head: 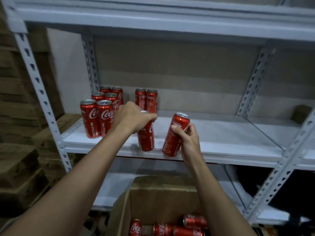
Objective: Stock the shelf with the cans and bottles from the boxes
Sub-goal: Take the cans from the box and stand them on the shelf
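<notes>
Stocked so far: eight tall red aluminium cola cans (102, 109) stood on the white metal shelf (230, 133), left of centre in the frame
Left hand: the left hand (132, 116) gripped a ninth red can (146, 137) from above by its top, at the shelf's front edge
Right hand: the right hand (188, 138) curled round a tilted red can (173, 135), centre frame
Left to do: more cans lay in the brown cardboard box (162, 193) at the bottom; most of the shelf was bare, so the job looked early
</notes>
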